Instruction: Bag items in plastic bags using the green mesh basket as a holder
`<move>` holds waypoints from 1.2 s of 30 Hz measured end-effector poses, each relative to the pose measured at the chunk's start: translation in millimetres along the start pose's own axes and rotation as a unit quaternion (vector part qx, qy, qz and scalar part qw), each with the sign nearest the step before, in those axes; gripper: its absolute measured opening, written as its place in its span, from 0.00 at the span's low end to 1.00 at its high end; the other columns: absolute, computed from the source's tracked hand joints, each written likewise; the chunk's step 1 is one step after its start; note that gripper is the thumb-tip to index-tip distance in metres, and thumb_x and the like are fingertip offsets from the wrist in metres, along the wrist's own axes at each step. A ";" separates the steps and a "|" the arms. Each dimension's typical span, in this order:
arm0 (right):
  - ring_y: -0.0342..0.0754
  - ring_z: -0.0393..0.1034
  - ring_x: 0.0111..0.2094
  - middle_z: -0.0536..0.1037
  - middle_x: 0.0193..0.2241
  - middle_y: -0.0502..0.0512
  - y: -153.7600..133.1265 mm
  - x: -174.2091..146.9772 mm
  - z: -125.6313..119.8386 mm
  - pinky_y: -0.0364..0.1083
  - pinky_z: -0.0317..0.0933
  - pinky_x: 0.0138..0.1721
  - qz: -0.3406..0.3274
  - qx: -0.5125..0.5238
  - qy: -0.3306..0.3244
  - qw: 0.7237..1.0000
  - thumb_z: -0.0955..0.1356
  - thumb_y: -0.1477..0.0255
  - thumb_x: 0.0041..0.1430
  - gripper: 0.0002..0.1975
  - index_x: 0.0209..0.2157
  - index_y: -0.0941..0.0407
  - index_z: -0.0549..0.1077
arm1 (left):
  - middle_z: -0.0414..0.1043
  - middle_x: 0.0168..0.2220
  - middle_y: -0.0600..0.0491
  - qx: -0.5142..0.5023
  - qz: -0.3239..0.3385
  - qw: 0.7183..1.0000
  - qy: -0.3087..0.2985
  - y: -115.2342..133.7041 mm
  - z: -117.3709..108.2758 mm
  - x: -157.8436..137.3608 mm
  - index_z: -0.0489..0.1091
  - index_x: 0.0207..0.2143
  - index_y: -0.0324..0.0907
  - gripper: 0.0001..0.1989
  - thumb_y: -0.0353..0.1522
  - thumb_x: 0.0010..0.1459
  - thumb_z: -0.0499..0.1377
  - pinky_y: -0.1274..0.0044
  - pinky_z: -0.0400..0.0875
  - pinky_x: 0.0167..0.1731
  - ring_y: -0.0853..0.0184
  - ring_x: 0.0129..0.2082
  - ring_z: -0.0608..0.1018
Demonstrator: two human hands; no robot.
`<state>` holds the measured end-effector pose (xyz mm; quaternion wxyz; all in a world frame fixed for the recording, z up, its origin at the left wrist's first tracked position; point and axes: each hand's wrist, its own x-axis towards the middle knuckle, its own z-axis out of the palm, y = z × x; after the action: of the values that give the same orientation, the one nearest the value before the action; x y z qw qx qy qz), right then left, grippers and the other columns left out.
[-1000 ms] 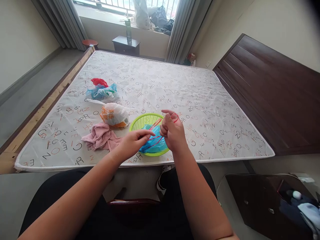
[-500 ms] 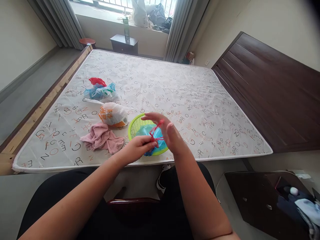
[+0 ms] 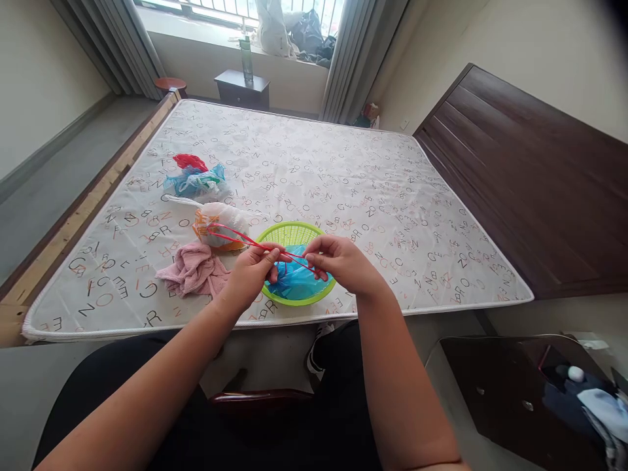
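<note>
A thin red string (image 3: 230,233) runs between my two hands above the basket, with a loose loop reaching out to the left. My left hand (image 3: 256,265) pinches the string between thumb and fingers. Close by on the right, my right hand (image 3: 338,261) is closed on the other stretch of it. Below them is a yellow-green plastic basket (image 3: 289,230) near the mattress's front edge. Inside it lies a crumpled blue plastic bag (image 3: 300,282), partly hidden by my hands.
Left of the basket are a pink cloth (image 3: 193,269) and a white-and-orange plastic bag (image 3: 223,219). Farther back lie blue plastic bags (image 3: 191,183) and a red bag (image 3: 190,162). They rest on the letter-patterned mattress (image 3: 314,157). A dark cabinet (image 3: 500,392) stands low at right.
My right hand has turned from spread fingers to a closed pinch on the string. My left hand has shifted slightly left and up. The red loop now stretches out leftward.
</note>
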<state>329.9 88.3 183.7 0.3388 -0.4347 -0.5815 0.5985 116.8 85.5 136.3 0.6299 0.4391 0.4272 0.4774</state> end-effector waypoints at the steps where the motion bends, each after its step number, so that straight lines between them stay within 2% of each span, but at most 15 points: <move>1: 0.40 0.69 0.23 0.76 0.26 0.48 -0.8 0.2 3.7 0.42 0.66 0.24 0.004 0.020 -0.020 1.000 0.73 0.63 0.58 0.10 0.34 0.55 0.75 | 0.81 0.34 0.47 -0.001 -0.007 1.000 0.012 -0.6 -0.3 0.6 0.75 0.41 0.38 0.16 0.41 0.57 0.68 0.81 0.64 0.20 0.76 0.18 0.71; 3: 0.41 0.71 0.23 0.76 0.26 0.47 -1.0 1.1 12.7 0.42 0.67 0.25 0.011 0.035 -0.073 0.997 0.73 0.64 0.58 0.09 0.34 0.55 0.75 | 0.82 0.36 0.46 -0.019 -0.024 0.999 0.026 -0.8 -0.7 1.0 0.76 0.41 0.37 0.17 0.40 0.56 0.69 0.81 0.67 0.21 0.76 0.18 0.71; 6: 0.42 0.74 0.25 0.76 0.26 0.46 2.1 3.3 25.0 0.44 0.69 0.29 0.017 -0.007 -0.146 0.989 0.71 0.67 0.60 0.07 0.30 0.54 0.73 | 0.82 0.37 0.45 -0.095 -0.067 0.993 0.017 1.9 -1.3 0.7 0.77 0.40 0.37 0.17 0.39 0.53 0.71 0.82 0.67 0.20 0.78 0.18 0.70; 10: 0.41 0.72 0.24 0.76 0.27 0.46 5.5 4.3 27.6 0.42 0.67 0.28 0.027 -0.081 -0.171 0.981 0.70 0.68 0.61 0.05 0.31 0.53 0.73 | 0.78 0.32 0.51 -0.192 -0.115 0.974 -0.025 8.1 -5.6 0.6 0.79 0.37 0.36 0.15 0.36 0.50 0.74 0.87 0.65 0.18 0.81 0.17 0.67; 12: 0.40 0.68 0.22 0.73 0.24 0.45 4.4 4.3 24.5 0.42 0.63 0.25 0.014 -0.079 -0.114 0.990 0.70 0.64 0.63 0.07 0.35 0.53 0.74 | 0.75 0.28 0.53 -0.205 -0.122 0.970 -0.047 10.2 -9.5 0.4 0.79 0.36 0.35 0.14 0.35 0.51 0.74 0.88 0.66 0.18 0.81 0.18 0.69; 14: 0.41 0.66 0.22 0.70 0.22 0.44 3.0 5.5 22.3 0.42 0.62 0.26 -0.028 -0.068 0.010 0.997 0.67 0.61 0.66 0.10 0.37 0.53 0.74 | 0.74 0.26 0.54 -0.183 -0.128 0.971 -0.084 11.4 -13.2 -0.3 0.79 0.36 0.35 0.13 0.35 0.52 0.73 0.86 0.68 0.20 0.78 0.19 0.72; 16: 0.42 0.69 0.28 0.72 0.25 0.46 3.8 9.0 22.5 0.44 0.66 0.33 -0.083 -0.061 0.109 0.989 0.66 0.61 0.67 0.11 0.38 0.53 0.74 | 0.75 0.27 0.52 -0.132 -0.125 0.974 -0.133 12.6 -15.1 -1.6 0.79 0.36 0.36 0.13 0.36 0.54 0.71 0.84 0.71 0.22 0.75 0.22 0.75; 17: 0.44 0.72 0.34 0.75 0.29 0.48 5.7 11.6 23.4 0.45 0.67 0.39 -0.106 -0.054 0.119 0.986 0.65 0.62 0.67 0.10 0.39 0.53 0.74 | 0.76 0.27 0.51 -0.099 -0.116 0.976 -0.155 13.5 -15.2 -2.5 0.79 0.36 0.36 0.13 0.37 0.55 0.71 0.82 0.72 0.24 0.73 0.23 0.76; 19: 0.46 0.74 0.43 0.78 0.38 0.52 12.6 17.6 25.7 0.47 0.67 0.48 -0.122 -0.020 0.076 0.989 0.65 0.65 0.67 0.09 0.41 0.53 0.74 | 0.77 0.29 0.50 -0.019 -0.083 0.979 -0.184 16.3 -13.3 -4.6 0.79 0.36 0.37 0.13 0.39 0.57 0.69 0.79 0.75 0.27 0.70 0.26 0.78; 20: 0.46 0.74 0.45 0.79 0.40 0.52 17.0 20.7 26.4 0.48 0.67 0.48 -0.114 0.005 0.044 0.992 0.65 0.65 0.67 0.09 0.42 0.53 0.74 | 0.78 0.29 0.50 0.030 -0.064 0.978 -0.194 18.3 -11.8 -5.7 0.79 0.36 0.37 0.13 0.39 0.58 0.68 0.78 0.76 0.29 0.69 0.28 0.79; 23: 0.44 0.74 0.33 0.79 0.33 0.50 30.2 26.9 24.7 0.45 0.69 0.36 -0.059 0.058 -0.012 0.996 0.63 0.66 0.67 0.09 0.45 0.53 0.72 | 0.79 0.34 0.49 0.197 0.021 0.956 -0.217 24.6 -8.5 -8.5 0.81 0.38 0.41 0.10 0.38 0.63 0.64 0.75 0.77 0.35 0.65 0.34 0.80; 26: 0.41 0.67 0.22 0.76 0.27 0.46 36.9 27.4 19.0 0.41 0.60 0.24 -0.018 0.035 -0.005 0.999 0.64 0.67 0.66 0.09 0.45 0.53 0.71 | 0.79 0.41 0.48 0.303 0.147 0.912 -0.235 27.3 -10.4 -9.0 0.82 0.43 0.45 0.09 0.34 0.65 0.61 0.73 0.76 0.41 0.64 0.41 0.79; 28: 0.40 0.63 0.20 0.74 0.26 0.45 37.6 26.1 16.5 0.40 0.56 0.21 0.005 0.018 -0.012 1.000 0.66 0.66 0.65 0.09 0.45 0.53 0.71 | 0.77 0.44 0.47 0.324 0.214 0.893 -0.228 25.5 -13.2 -8.4 0.81 0.46 0.47 0.11 0.31 0.66 0.60 0.72 0.76 0.44 0.64 0.42 0.79; 31: 0.40 0.63 0.22 0.73 0.25 0.45 37.5 25.5 17.3 0.40 0.55 0.23 0.030 0.009 -0.043 0.999 0.68 0.62 0.64 0.12 0.44 0.53 0.73 | 0.76 0.43 0.47 0.342 0.276 0.881 -0.175 18.8 -15.1 -7.6 0.81 0.46 0.48 0.11 0.30 0.65 0.60 0.71 0.77 0.44 0.64 0.42 0.79; 36: 0.40 0.59 0.22 0.70 0.23 0.47 44.6 30.0 22.4 0.41 0.52 0.23 0.049 0.020 -0.027 0.998 0.65 0.49 0.65 0.23 0.33 0.56 0.74 | 0.75 0.44 0.47 0.357 0.358 0.857 -0.099 6.1 -12.4 -7.9 0.81 0.47 0.47 0.12 0.28 0.65 0.61 0.70 0.78 0.45 0.64 0.44 0.79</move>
<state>302.0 102.5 134.6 0.3025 -0.4393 -0.5562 0.6373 102.1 80.5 140.0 0.2545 0.8016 0.3169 0.4384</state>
